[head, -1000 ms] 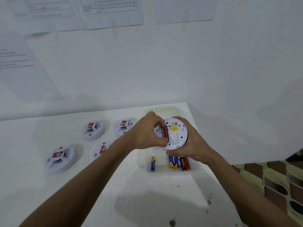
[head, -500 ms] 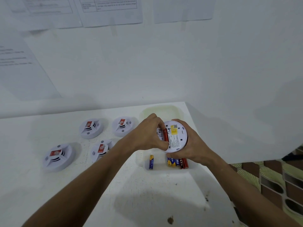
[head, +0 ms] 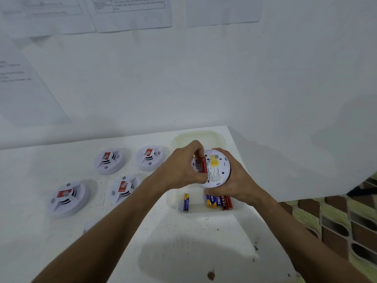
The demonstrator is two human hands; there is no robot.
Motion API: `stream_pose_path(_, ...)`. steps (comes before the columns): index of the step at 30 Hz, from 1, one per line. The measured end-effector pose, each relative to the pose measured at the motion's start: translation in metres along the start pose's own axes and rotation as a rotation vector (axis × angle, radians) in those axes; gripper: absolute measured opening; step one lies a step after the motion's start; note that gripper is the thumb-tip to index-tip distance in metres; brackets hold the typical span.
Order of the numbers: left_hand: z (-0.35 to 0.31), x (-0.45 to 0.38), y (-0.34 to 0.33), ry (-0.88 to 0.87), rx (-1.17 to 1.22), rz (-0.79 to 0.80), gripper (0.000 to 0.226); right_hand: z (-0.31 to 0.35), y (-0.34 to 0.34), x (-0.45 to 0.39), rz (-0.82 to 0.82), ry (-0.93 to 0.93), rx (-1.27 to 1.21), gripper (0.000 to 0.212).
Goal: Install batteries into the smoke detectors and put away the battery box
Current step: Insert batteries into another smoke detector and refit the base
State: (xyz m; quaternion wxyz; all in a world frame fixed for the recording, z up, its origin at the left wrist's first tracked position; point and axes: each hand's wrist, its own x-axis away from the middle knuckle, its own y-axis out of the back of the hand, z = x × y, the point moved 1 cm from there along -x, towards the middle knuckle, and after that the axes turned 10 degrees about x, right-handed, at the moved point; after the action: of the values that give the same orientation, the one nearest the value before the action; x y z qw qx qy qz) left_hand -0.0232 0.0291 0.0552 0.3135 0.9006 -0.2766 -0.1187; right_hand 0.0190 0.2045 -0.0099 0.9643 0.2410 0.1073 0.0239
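Observation:
My right hand [head: 236, 180] cups a white round smoke detector [head: 217, 170], back side up, above the clear battery box [head: 175, 201]. A yellow label shows on its back. My left hand [head: 181, 170] pinches a red battery [head: 203, 165] at the detector's battery slot, thumb and fingers at its two ends. Inside the box lie one blue-and-yellow battery [head: 186, 202] on its own and a cluster of blue and red batteries [head: 219, 202] under my right hand.
Several white smoke detectors with red stickers stand face up on the white table [head: 183, 252] to the left, the nearest [head: 124, 188] beside my left forearm. The clear box lid [head: 197, 137] lies behind my hands by the wall. The table's right edge drops to a patterned floor [head: 336, 221].
My hands and the detector stay almost in place. My left fingers have shifted slightly on the red battery at the slot.

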Motion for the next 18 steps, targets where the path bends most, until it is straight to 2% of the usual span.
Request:
stream_pose_path(4,0.002,-0.006,0.003,0.003,0.377,-0.081,0.021,-0.001,0.012,0.002,-0.022,0.008,-0.010,0.092)
stream_pose_path(7,0.007,-0.017,0.008,0.058,0.542,-0.267,0.017,-0.002,0.028,0.006,-0.066,-0.009,-0.019,0.091)
stream_pose_path(10,0.022,-0.033,0.003,0.113,0.414,-0.310,0.015,-0.006,0.041,0.012,-0.092,-0.036,-0.018,0.090)
stream_pose_path(13,0.035,-0.048,-0.010,0.155,0.174,-0.190,0.013,-0.011,0.049,0.016,-0.102,-0.057,-0.025,0.092)
stream_pose_path(18,0.045,-0.069,-0.031,0.228,-0.037,-0.038,0.017,-0.021,0.057,0.023,-0.102,-0.073,-0.022,0.095)
